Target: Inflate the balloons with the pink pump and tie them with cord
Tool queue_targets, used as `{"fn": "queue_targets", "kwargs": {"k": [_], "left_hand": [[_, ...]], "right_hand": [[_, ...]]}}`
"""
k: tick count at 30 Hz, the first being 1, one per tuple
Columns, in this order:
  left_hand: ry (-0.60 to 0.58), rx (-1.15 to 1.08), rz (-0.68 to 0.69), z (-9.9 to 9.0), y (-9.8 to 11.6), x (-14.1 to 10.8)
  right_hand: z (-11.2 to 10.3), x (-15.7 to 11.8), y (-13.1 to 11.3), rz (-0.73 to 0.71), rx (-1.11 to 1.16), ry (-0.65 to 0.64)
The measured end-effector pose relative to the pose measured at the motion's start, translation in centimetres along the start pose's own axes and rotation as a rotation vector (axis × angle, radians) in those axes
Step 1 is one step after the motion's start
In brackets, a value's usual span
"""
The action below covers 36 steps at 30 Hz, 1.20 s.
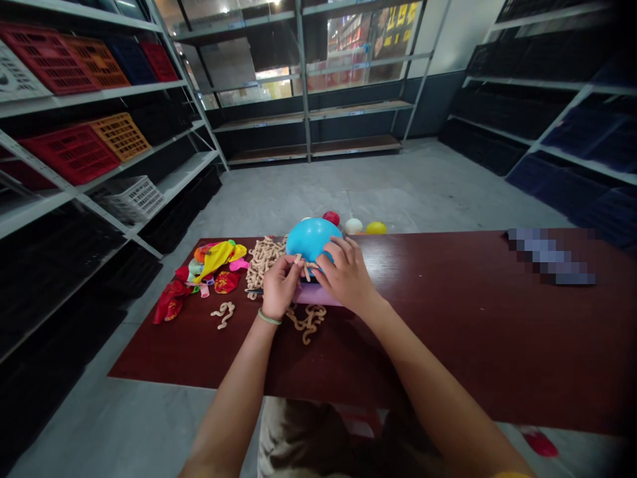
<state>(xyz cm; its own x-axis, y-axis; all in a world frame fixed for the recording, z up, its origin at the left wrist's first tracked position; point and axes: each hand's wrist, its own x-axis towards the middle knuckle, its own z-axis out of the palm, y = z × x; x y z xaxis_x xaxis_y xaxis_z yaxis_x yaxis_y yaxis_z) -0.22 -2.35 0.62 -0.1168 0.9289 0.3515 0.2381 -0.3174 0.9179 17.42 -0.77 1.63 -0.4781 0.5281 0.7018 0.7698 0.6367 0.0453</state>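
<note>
An inflated blue balloon [313,238] is between my two hands, above the dark red table. My left hand [280,287] pinches a short beige curly piece [298,259] close to the balloon's near side. My right hand [350,273] curls around the balloon's lower right, thumb and fingertips at its near end; the exact grip is partly hidden. Below my hands lies a purple object [316,294], largely covered. A heap of beige curly pieces [263,260] is left of the balloon, and a few loose curly pieces [307,324] lie nearer me.
Uninflated balloons [219,259] in several colours lie on the table's [448,318] left. Several inflated balloons, including a yellow one [376,228], show past the far edge. A blurred object [550,257] lies at right. Shelves with crates [74,149] stand around.
</note>
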Motion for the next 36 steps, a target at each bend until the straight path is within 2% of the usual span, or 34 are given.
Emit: {"fn": "queue_targets", "kwargs": {"k": [4, 10, 15, 19, 25, 27, 30, 32, 34, 36], "left_hand": [[0.029, 0.025, -0.011, 0.1, 0.0, 0.0], [0.147, 0.045, -0.047, 0.4, 0.0, 0.0], [0.152, 0.052, -0.043, 0.4, 0.0, 0.0], [0.101, 0.034, 0.070, 0.1, -0.5, -0.2], [0.138, 0.040, 0.202, 0.4, -0.9, 0.0], [0.098, 0.053, 0.255, 0.7, -0.3, 0.6], [-0.109, 0.160, 0.313, 1.2, 0.8, 2.0], [-0.228, 0.228, 0.294, 1.4, 1.3, 2.7], [-0.241, 0.227, 0.259, 1.5, 1.4, 3.0], [-0.188, 0.189, 0.235, 1.4, 1.2, 2.9]], "right_hand": [[0.2, 0.0, -0.3, -0.024, 0.008, 0.022], [0.4, -0.1, -0.3, -0.017, 0.042, 0.057], [0.5, -0.3, 0.1, -0.063, -0.002, 0.128], [0.6, -0.5, 0.4, -0.051, -0.006, 0.208], [0.8, -0.9, 0.8, 0.069, -0.026, 0.316], [0.7, -0.7, 1.0, 0.100, -0.030, 0.351], [0.6, -0.4, 1.2, 0.197, -0.019, 0.349], [0.5, -0.2, 1.3, 0.254, -0.004, 0.323], [0.5, -0.1, 1.3, 0.274, 0.021, 0.301], [0.6, -0.2, 1.4, 0.273, 0.050, 0.281]]}}
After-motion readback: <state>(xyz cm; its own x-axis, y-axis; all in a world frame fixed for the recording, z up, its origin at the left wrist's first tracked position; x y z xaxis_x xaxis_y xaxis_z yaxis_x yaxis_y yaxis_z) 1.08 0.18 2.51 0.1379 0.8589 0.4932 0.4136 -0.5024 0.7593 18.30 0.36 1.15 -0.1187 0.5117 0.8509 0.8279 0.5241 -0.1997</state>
